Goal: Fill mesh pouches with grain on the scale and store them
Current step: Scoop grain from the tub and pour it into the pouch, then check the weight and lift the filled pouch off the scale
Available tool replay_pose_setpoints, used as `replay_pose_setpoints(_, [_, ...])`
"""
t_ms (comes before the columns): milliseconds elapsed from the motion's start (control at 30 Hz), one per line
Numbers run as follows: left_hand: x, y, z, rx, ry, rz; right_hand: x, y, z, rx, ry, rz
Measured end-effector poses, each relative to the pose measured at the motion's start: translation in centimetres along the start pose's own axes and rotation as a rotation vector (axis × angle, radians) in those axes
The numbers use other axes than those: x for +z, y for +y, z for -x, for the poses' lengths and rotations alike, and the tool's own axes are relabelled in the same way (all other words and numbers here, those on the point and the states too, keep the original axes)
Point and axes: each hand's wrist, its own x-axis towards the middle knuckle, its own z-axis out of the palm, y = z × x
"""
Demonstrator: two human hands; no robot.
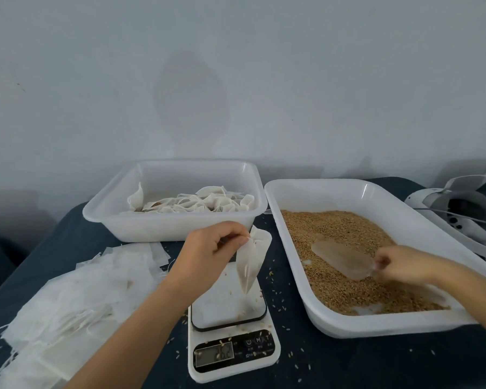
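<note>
On the dark blue cloth-covered table (306, 366), a white digital kitchen scale (232, 324) sits at six o'clock of the head view, its display lit but the digits too blurred to read. Above its platform the left hand (211, 248) pinches the mouth of a white mesh pouch (251, 262) between thumb and fingertips, the other fingers curled; the pouch hangs limp, its lower tip at the platform, and whether it touches cannot be told. At three o'clock a wide white tray (292, 234) holds brown grain (343, 276). There the right hand (399, 265) grips the handle of a clear plastic scoop (345, 259), fingers curled round it, the scoop lying on the grain; its outline is faint against the grain. At twelve o'clock a deeper white tub (174, 226) holds pouches (197, 204), their contents mostly hidden. At nine o'clock lies a loose heap of flat empty pouches (76, 299), cut off by the frame's lower left edge. Stray grains (275, 276) dot the cloth and scale. A white device (455, 209) at the right edge is partly cut off.
</note>
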Motion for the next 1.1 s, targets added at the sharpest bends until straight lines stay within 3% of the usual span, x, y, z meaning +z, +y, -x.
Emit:
replay_pose_setpoints(133, [-0.2,0.1,0.1,-0.057,-0.057,0.160,-1.0,-1.8,0.6,0.027,-0.029,0.234])
replay_pose_setpoints(200, [-0.5,0.1,0.3,-0.076,-0.094,0.258,-2.5,-4.6,1.8,-0.123,0.150,0.176])
replay_pose_setpoints(267, [-0.7,0.1,0.4,-0.095,-0.114,0.378,-3.6,-8.9,3.6,-0.427,0.220,-0.092])
replay_pose_setpoints(333, [-0.9,-0.3,0.7,-0.093,-0.126,0.470,-3.5,-13.7,5.5,-0.683,0.007,-0.268])
replay_pose_setpoints(400, [-1.1,-0.9,0.9,-0.095,-0.125,0.526,-2.3,-17.4,5.9,-0.783,-0.168,-0.227])
replay_pose_setpoints(467, [-1.3,-1.7,1.2,-0.122,-0.121,0.578,-0.9,-20.0,5.0,-0.814,-0.161,-0.171])
replay_pose_setpoints(600, [-2.0,-3.7,1.8,-0.211,-0.034,0.566,1.1,-22.7,3.5,-0.751,-0.046,-0.240])
replay_pose_setpoints(767, [-2.5,-5.5,2.4,-0.301,-0.025,0.638,2.6,-23.9,1.5,-0.724,-0.019,-0.326])
replay_pose_setpoints(967, [-1.4,-6.3,1.2,-0.312,0.013,-0.009,2.6,-24.2,-0.8,-0.706,0.102,-0.247])
replay_pose_setpoints(1100, [-0.8,-6.5,0.3,-0.296,0.039,-0.110,2.8,-24.2,-1.8,-0.729,0.187,-0.200])
